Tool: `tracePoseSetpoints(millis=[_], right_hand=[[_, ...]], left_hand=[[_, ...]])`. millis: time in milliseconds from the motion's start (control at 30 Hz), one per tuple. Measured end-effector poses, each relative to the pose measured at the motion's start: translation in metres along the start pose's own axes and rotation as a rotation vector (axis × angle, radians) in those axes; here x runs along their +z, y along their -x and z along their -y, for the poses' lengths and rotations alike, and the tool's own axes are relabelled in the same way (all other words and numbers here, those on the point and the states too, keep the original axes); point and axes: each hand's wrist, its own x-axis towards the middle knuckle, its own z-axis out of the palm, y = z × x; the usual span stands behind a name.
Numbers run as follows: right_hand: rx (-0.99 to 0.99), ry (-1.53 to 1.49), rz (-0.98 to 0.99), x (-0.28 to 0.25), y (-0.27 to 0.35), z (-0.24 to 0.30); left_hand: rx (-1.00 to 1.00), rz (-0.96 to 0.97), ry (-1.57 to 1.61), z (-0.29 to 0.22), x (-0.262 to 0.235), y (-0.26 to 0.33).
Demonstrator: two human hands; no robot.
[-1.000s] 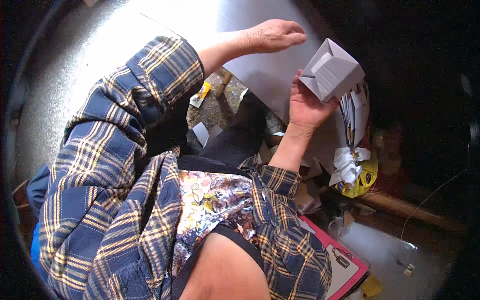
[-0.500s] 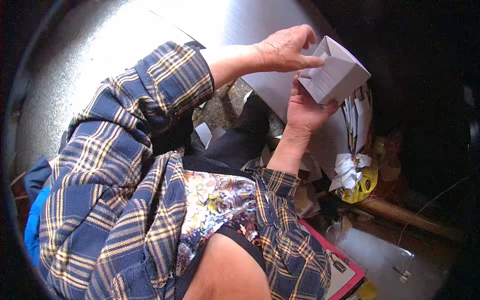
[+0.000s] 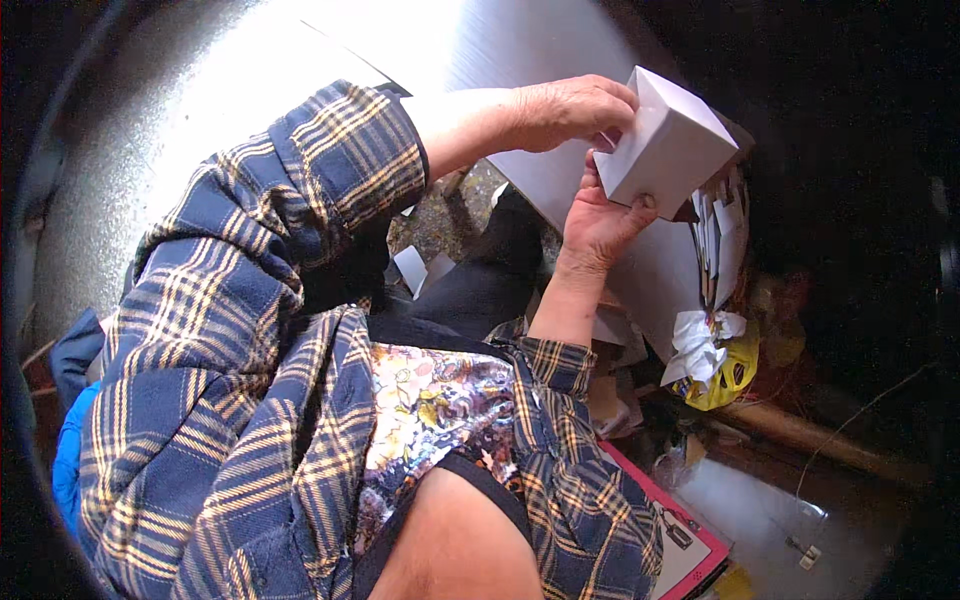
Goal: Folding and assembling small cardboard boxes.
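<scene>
A small white cardboard box (image 3: 672, 145) is tilted in front of me at the upper right. Underneath it, my right hand (image 3: 598, 222) is closed on the box, the thumb pressed against its lower face. My left hand (image 3: 578, 112) reaches across from the left, its fingers bent and closed at the box's left end. Some of those fingertips are hidden by the box edge, and a bit of flap shows beside them. The inside of the box is out of sight.
Below the box lies a pale grey tabletop (image 3: 645, 285), with a stack of flat card pieces (image 3: 718, 245) at its right. Crumpled white paper (image 3: 700, 345) and a yellow plastic bag (image 3: 735, 375) are beside it. Paper scraps (image 3: 409, 268) lie on the floor. A pink-edged board (image 3: 690, 540) sits lower right.
The box has turned, so its open end no longer faces me. My left hand has moved slightly down, and its spread fingers have closed at the box's left end.
</scene>
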Motion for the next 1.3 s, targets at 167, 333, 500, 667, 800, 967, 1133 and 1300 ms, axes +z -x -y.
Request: tracePoseSetpoints(millis=[167, 333, 500, 667, 800, 967, 1133, 1300], right_hand=[[-0.083, 0.256, 0.014, -0.03, -0.01, 0.001], [-0.136, 0.286, 0.027, -0.016, -0.006, -0.006], [-0.204, 0.417, -0.016, -0.032, -0.008, -0.001], [-0.334, 0.961, 0.035, -0.037, -0.008, -0.013], [-0.441, 1.404, 0.038, -0.066, -0.013, 0.005], [-0.227, 1.182, 0.132, -0.041, -0.001, 0.0], [-0.291, 1.124, 0.16, -0.051, -0.008, -0.005], [-0.331, 1.228, 0.142, -0.057, -0.01, -0.007]], left_hand=[[0.036, 0.033, -0.597, 0.001, 0.009, -0.005], [-0.138, -0.071, -0.164, 0.009, 0.0, 0.001], [-0.621, -0.155, 0.111, 0.015, 0.005, -0.015], [-0.468, 0.244, -1.106, 0.07, -0.057, -0.002], [-0.542, 0.156, -0.61, 0.012, -0.013, -0.016], [-0.264, 0.049, -0.533, 0.038, -0.024, -0.004], [-0.242, 0.009, -0.906, 0.038, -0.024, -0.011], [-0.167, -0.247, -0.823, 0.024, -0.015, -0.007]])
